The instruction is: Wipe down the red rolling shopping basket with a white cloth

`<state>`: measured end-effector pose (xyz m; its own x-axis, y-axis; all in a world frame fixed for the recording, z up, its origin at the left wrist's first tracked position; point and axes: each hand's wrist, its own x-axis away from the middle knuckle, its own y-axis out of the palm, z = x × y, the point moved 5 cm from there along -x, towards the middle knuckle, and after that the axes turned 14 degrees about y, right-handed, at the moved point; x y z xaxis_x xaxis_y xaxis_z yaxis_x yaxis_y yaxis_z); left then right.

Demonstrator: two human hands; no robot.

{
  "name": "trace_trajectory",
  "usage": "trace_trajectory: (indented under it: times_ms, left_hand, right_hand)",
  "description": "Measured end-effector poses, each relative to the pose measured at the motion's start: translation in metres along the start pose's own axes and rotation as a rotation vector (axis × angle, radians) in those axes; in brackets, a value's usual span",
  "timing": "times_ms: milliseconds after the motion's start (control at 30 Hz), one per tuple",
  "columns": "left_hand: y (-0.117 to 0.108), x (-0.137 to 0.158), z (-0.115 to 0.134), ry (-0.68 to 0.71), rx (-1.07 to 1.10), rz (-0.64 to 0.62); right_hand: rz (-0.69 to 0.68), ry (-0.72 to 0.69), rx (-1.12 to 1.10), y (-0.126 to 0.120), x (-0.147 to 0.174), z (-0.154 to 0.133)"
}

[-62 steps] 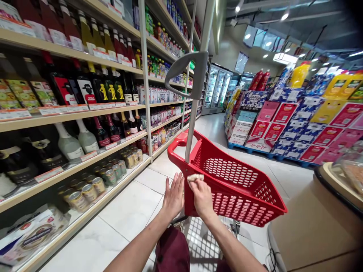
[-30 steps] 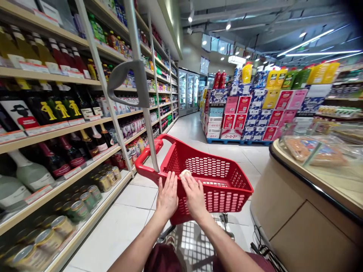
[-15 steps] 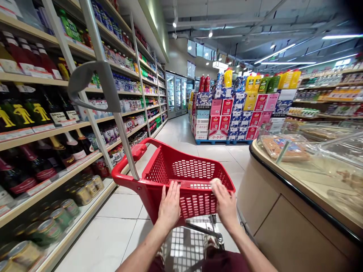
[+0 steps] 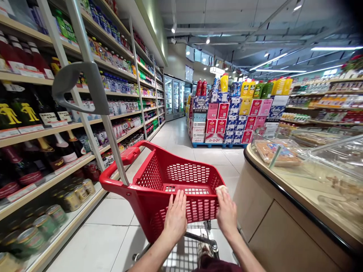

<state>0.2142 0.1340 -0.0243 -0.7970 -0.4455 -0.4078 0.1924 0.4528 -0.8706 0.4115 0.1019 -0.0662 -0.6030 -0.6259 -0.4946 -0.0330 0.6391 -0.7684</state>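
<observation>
A red plastic shopping cart basket (image 4: 181, 170) with perforated sides stands in front of me. My left hand (image 4: 176, 215) lies against the near side, fingers stretched out and close together, their tips by the rim. At the right end of the same rim, my right hand (image 4: 227, 213) presses a small crumpled white cloth (image 4: 222, 189) under its fingers; whether it is cloth or tissue is hard to tell. A red handlebar (image 4: 112, 175) is at the cart's left end. From there a metal pole with a grey looped grip (image 4: 96, 88) rises.
Shelves of bottles and cans (image 4: 113, 105) line the left side. A glass-topped counter (image 4: 263, 185) with packaged food is close on the right. Stacked drink cartons (image 4: 215, 122) stand on blue pallets ahead, with glass-door fridges (image 4: 174, 94) farther back.
The cart sits further left in my view. My right hand with the white cloth has moved along the rim toward its right corner. The left hand stays flat against the side.
</observation>
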Motion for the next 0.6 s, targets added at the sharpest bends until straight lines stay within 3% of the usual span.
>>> trace_trajectory:
  times_ms: [67, 133, 233, 300, 433, 600]
  left_hand:
    - [-0.001, 0.001, -0.003, -0.004, -0.005, 0.014]
    - [-0.002, 0.004, -0.010, -0.004, -0.010, 0.038]
    - [-0.002, 0.008, -0.024, -0.057, -0.028, 0.068]
    - [0.000, 0.010, -0.031, -0.083, -0.038, 0.055]
    - [-0.001, 0.014, -0.037, -0.080, -0.035, -0.040]
    - [-0.015, 0.029, -0.048, -0.127, -0.025, -0.115]
  right_hand:
    - [-0.016, -0.151, -0.026, 0.000, 0.004, -0.015]
    - [-0.024, -0.207, -0.018, 0.001, 0.004, -0.020]
    - [0.036, -0.057, 0.024, 0.005, -0.002, -0.011]
    - [0.066, -0.037, 0.017, 0.009, -0.001, -0.016]
    - [-0.018, -0.273, -0.024, 0.016, 0.015, -0.050]
    - [-0.051, -0.076, 0.017, 0.009, 0.016, -0.060]
